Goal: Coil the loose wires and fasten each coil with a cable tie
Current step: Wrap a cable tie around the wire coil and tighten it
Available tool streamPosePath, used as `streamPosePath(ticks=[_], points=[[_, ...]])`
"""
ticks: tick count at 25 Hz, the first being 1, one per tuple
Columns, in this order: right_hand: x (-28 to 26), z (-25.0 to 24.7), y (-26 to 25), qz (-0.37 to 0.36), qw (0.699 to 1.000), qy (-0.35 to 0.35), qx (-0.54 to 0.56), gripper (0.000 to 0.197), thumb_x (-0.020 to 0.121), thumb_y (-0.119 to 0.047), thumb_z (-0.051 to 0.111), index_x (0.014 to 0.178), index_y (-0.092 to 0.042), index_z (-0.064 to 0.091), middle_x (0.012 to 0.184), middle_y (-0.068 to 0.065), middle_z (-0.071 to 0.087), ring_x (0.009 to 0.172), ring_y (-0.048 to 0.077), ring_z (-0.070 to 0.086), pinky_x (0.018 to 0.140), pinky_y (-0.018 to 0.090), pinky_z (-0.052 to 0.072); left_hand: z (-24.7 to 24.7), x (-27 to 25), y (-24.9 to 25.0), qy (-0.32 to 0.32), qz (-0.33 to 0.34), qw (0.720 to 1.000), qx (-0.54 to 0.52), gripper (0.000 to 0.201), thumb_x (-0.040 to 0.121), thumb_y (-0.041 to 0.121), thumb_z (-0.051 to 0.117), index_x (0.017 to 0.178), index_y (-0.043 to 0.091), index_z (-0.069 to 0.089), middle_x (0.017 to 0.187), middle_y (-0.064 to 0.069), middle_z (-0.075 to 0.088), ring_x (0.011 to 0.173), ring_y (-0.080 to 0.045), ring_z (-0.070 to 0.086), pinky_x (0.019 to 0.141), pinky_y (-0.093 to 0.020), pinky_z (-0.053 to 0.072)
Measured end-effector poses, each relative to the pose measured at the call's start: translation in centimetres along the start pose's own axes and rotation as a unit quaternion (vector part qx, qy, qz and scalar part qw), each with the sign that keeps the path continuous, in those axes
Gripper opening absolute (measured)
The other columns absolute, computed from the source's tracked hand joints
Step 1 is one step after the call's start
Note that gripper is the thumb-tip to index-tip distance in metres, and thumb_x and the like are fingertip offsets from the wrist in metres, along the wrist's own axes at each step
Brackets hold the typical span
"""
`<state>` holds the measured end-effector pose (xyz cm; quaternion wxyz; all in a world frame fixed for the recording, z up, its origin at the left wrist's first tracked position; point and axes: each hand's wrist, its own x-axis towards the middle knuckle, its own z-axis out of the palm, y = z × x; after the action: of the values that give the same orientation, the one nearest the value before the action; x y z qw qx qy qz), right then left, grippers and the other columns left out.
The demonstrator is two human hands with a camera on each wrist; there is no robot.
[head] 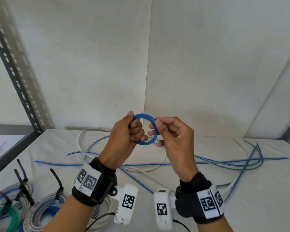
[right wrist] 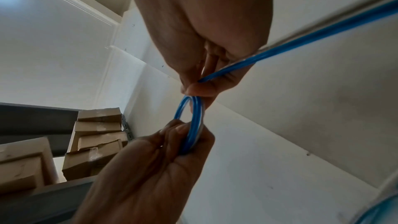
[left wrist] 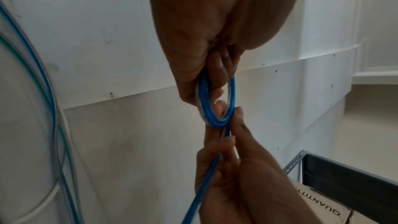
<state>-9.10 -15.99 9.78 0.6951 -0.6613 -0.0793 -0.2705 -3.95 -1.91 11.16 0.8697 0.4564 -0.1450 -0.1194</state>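
A small coil of blue wire [head: 145, 116] is held up above the table [head: 40, 148] between both hands. My left hand [head: 131, 128] grips the coil's left side, fingers curled through the ring and thumb on top. My right hand [head: 156, 124] pinches the right side between thumb and forefinger. In the left wrist view the coil [left wrist: 206, 108] hangs from my left fingers [left wrist: 219, 67], and its loose blue tail [left wrist: 204, 185] runs down through my right hand [left wrist: 226, 168]. In the right wrist view the tail [right wrist: 301, 43] passes under my right hand [right wrist: 200, 88] into the coil [right wrist: 194, 125].
Several tied coils lie at the near left: a green one [head: 7, 215], a clear-blue one [head: 43, 210] and a white one [head: 104, 211], with black cable ties [head: 58, 183] sticking up. Loose blue [head: 157, 164], white [head: 80, 139] and green [head: 233, 167] wires sprawl across the table. A metal rack post [head: 15, 72] stands at the left.
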Motion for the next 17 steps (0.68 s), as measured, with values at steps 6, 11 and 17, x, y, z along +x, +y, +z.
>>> streamPosePath(ticks=[6, 11, 17], points=[[-0.9, 2.3, 0.6, 0.010, 0.997, 0.043, 0.069, 0.016, 0.090, -0.013, 0.074, 0.106, -0.012, 0.073, 0.096, 0.008, 0.078, 0.088, 0.023, 0.074, 0.054, 0.027, 0.056, -0.1, 0.1, 0.5, 0.029, 0.045, 0.989, -0.135, 0.056, 0.110, 0.033, 0.027, 0.058, 0.018, 0.040, 0.051, 0.005, 0.020, 0.043, -0.009, 0.021, 0.050, -0.024, 0.040], [-0.5, 1.6, 0.3, -0.029, 0.997, 0.056, 0.048, 0.015, 0.093, -0.010, 0.069, 0.105, -0.017, 0.074, 0.098, 0.008, 0.078, 0.093, 0.026, 0.073, 0.055, 0.024, 0.054, -0.2, -0.3, 0.5, -0.014, 0.016, 0.994, -0.111, 0.048, 0.104, 0.022, 0.029, 0.060, 0.014, 0.045, 0.052, 0.002, 0.025, 0.047, -0.014, 0.031, 0.070, -0.033, 0.054], [0.6, -2.8, -1.7, -0.036, 0.974, -0.138, -0.175, 0.015, 0.095, -0.014, 0.069, 0.104, -0.022, 0.079, 0.090, -0.011, 0.076, 0.085, 0.007, 0.070, 0.060, 0.018, 0.051, -0.8, -0.9, 1.2, -0.089, -0.060, 0.959, 0.263, 0.051, 0.109, 0.037, 0.034, 0.069, 0.008, 0.050, 0.050, 0.001, 0.024, 0.045, -0.017, 0.031, 0.083, -0.038, 0.058]])
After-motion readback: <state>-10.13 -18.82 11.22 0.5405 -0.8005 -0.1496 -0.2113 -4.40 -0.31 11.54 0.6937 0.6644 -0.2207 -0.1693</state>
